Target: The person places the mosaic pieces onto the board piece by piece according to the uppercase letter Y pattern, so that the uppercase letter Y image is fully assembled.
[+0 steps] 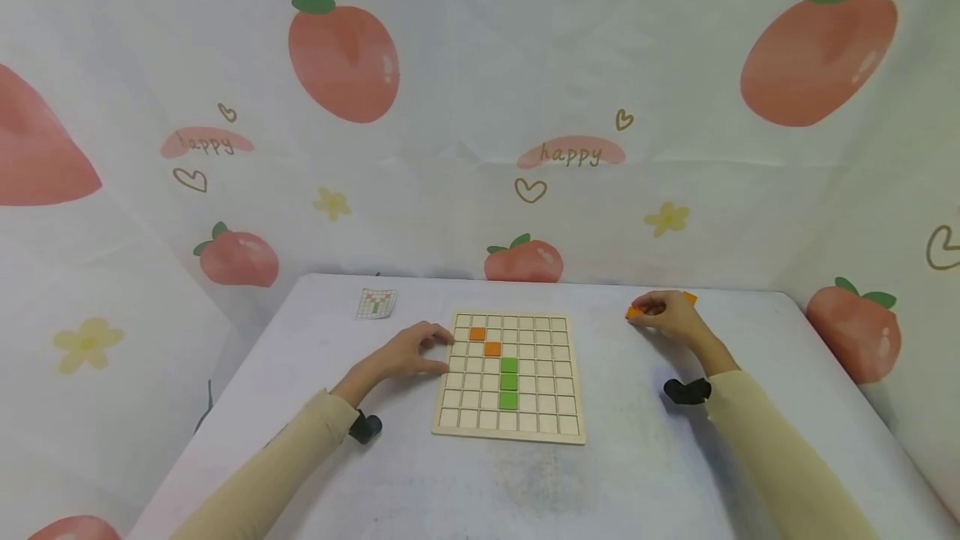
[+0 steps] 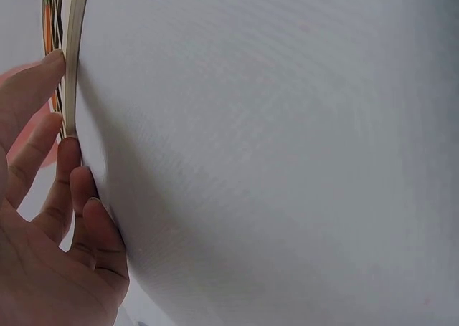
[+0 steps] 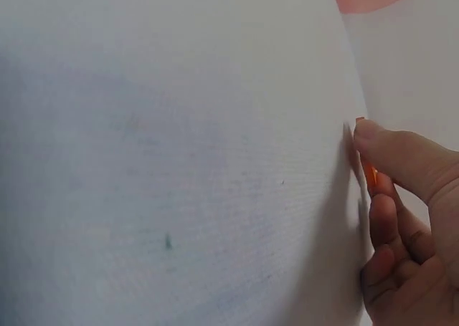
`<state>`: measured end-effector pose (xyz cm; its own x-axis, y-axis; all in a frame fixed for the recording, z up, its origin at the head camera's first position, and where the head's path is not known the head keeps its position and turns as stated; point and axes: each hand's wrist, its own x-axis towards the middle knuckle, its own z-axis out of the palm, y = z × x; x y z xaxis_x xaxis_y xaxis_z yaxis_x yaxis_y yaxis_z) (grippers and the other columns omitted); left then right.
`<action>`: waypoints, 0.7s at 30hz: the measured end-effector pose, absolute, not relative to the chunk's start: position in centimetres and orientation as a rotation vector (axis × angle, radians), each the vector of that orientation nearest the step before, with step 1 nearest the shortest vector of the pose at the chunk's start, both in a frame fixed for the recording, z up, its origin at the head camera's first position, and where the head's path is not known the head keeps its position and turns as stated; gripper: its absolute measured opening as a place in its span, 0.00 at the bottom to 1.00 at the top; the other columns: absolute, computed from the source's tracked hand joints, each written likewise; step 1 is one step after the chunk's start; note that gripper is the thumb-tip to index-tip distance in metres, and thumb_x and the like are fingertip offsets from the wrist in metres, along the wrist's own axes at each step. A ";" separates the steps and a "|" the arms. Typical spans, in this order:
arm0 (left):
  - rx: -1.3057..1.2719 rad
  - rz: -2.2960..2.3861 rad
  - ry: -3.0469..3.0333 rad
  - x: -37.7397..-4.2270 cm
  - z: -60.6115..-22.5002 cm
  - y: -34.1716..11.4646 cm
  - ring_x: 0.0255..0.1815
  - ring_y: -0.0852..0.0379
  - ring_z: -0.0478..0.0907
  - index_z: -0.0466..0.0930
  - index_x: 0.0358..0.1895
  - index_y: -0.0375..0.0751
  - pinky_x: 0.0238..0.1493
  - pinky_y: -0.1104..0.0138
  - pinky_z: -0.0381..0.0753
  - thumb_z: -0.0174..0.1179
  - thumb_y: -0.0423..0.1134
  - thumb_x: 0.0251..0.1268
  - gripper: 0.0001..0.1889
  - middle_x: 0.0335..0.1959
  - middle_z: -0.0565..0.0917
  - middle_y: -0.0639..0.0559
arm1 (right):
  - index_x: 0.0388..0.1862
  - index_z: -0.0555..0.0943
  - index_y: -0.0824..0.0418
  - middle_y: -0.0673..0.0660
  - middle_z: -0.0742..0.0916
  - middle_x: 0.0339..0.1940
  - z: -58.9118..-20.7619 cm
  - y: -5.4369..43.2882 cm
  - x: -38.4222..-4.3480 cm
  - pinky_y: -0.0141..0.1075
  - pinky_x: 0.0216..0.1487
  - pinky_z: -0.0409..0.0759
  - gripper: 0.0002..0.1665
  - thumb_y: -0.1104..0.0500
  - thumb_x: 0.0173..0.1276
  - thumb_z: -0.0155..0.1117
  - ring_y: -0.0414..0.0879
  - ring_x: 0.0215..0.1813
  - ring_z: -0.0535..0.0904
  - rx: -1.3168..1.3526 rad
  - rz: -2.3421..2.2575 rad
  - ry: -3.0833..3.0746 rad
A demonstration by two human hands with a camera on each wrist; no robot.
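Note:
A square wooden grid board (image 1: pixel 444 430) lies on the table. Set in its cells are two orange tiles, the upper (image 1: pixel 477 333) and the lower (image 1: pixel 492 349) on a diagonal, and a column of three green tiles (image 1: pixel 508 382). My left hand (image 1: pixel 412 350) rests at the board's left edge, thumb and fingers spread apart; in the left wrist view the fingertips (image 2: pixel 68 148) touch the board's side (image 2: pixel 71 89). Off to the right, my right hand (image 1: pixel 670 317) pinches an orange tile (image 1: pixel 633 312) between thumb and fingers, just above the tabletop. Another orange piece (image 1: pixel 690 298) shows partly behind that hand.
A small paper card (image 1: pixel 376 303) printed with a coloured grid lies at the back left of the white table (image 1: pixel 405 490). Behind the table hangs a white cloth (image 1: pixel 465 90) with fruit prints. Dark bands (image 1: pixel 687 392) sit at both wrists.

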<state>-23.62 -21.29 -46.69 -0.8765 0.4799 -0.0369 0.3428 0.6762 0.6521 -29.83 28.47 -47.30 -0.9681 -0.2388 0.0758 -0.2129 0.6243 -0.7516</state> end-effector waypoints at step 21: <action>0.667 1.003 2.669 -23.6 -46.7 -21.4 0.57 0.47 0.74 0.80 0.58 0.41 0.63 0.52 0.73 0.75 0.38 0.60 0.24 0.58 0.79 0.48 | 0.47 0.85 0.69 0.56 0.84 0.35 -45.5 26.9 -27.6 0.31 0.35 0.75 0.16 0.61 0.64 0.75 0.48 0.38 0.76 -0.487 -1.347 2.671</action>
